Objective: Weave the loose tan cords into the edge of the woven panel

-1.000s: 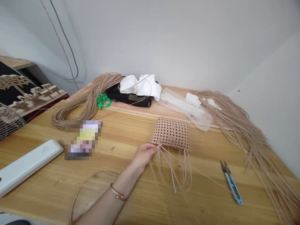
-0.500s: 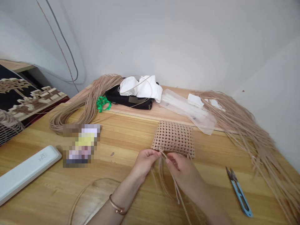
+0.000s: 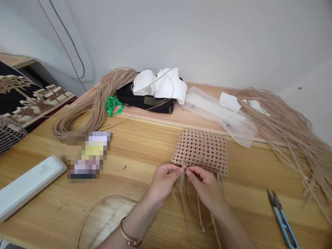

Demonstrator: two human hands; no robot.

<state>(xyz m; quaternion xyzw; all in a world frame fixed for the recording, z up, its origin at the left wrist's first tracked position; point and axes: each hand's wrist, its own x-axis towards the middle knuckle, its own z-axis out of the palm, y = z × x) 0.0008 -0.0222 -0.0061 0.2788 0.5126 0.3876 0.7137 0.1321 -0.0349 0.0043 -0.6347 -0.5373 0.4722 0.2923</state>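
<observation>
A tan knotted panel of woven cord [image 3: 201, 148] lies on the wooden table in front of me. At its near left edge, my left hand [image 3: 166, 181] pinches the cords with thumb and forefinger. My right hand [image 3: 207, 188] is closed in a pinch on the cords just beside it, the two sets of fingertips almost meeting at a small crossing of strands. Loose cord ends [image 3: 184, 197] hang down between my wrists. Another few strands come off the panel's near right corner, partly behind my right hand.
Blue-handled thread snips [image 3: 282, 218] lie at the right. Bundles of tan cord rest at back left [image 3: 95, 100] and right [image 3: 280, 114]. Further back are a black pouch [image 3: 145, 102] with white tissue [image 3: 168, 83], a plastic bag [image 3: 220, 114] and green netting [image 3: 114, 105]. A white case [image 3: 31, 188] sits left.
My right fingers have moved up and left along the cords, closer to my left fingertips at the panel's edge. The camera view has shifted slightly.
</observation>
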